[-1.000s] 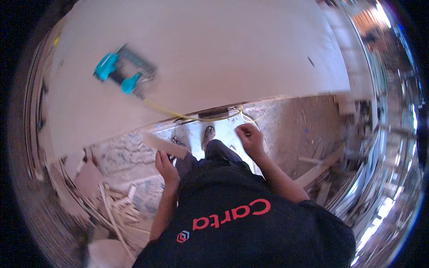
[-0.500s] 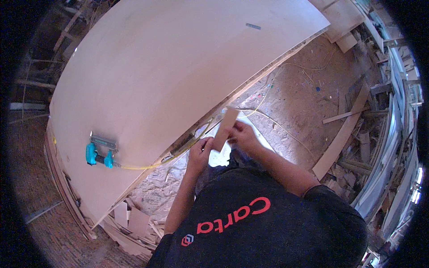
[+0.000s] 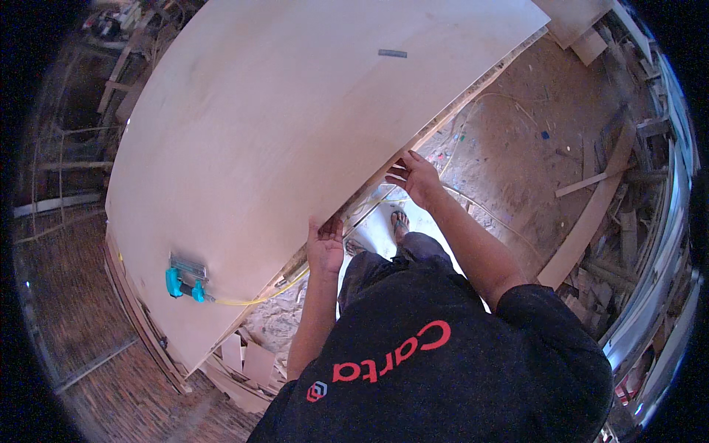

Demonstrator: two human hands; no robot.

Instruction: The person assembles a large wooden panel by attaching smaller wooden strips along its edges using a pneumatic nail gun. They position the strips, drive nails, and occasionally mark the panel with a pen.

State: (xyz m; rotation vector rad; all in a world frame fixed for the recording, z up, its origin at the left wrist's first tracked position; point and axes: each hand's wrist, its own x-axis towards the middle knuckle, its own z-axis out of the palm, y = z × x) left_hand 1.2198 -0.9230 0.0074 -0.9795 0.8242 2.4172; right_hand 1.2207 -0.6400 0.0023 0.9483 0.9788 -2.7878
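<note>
At the panel's point(image 3: 281, 133) near edge, the right hand point(image 3: 418, 181) was held half-open, apparently empty; any grip by the curled left hand point(image 3: 326, 249) could not be told. Through a snagged hose point(image 3: 244, 302), the nail gun point(image 3: 175, 283) risked being dragged off.

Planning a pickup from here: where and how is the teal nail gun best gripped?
Probably by its dark grip between the teal ends, from the side nearer the picture's lower edge. The nail gun lies on its side on the board; its grey magazine runs along the opposite side, and the yellow hose leaves its right end.
</note>
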